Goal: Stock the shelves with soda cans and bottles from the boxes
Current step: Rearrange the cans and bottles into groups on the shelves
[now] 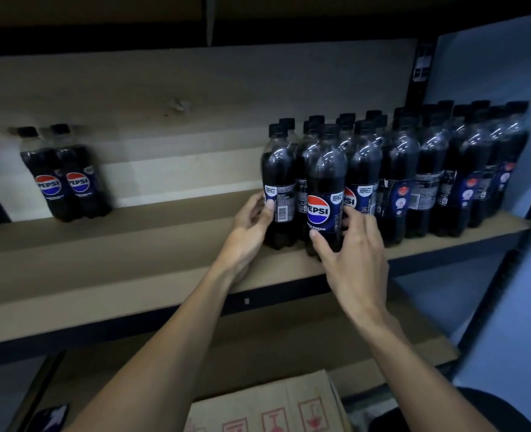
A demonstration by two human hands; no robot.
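Two Pepsi bottles [66,179] stand as a pair at the left. The cluster of Pepsi bottles [404,169] at the right numbers roughly twenty; the rear ones overlap too much for an exact count. There are two shelf boards, the upper shelf board [133,260] and the lower shelf board [289,353], and one cardboard box [267,406]. Two hands show, the left hand [248,226] and the right hand [356,244], each gripping one bottle of the cluster.

Arms outstretched; left grip [250,222] clasps left bottle [279,163]; right grip [354,247], front bottle [325,169].
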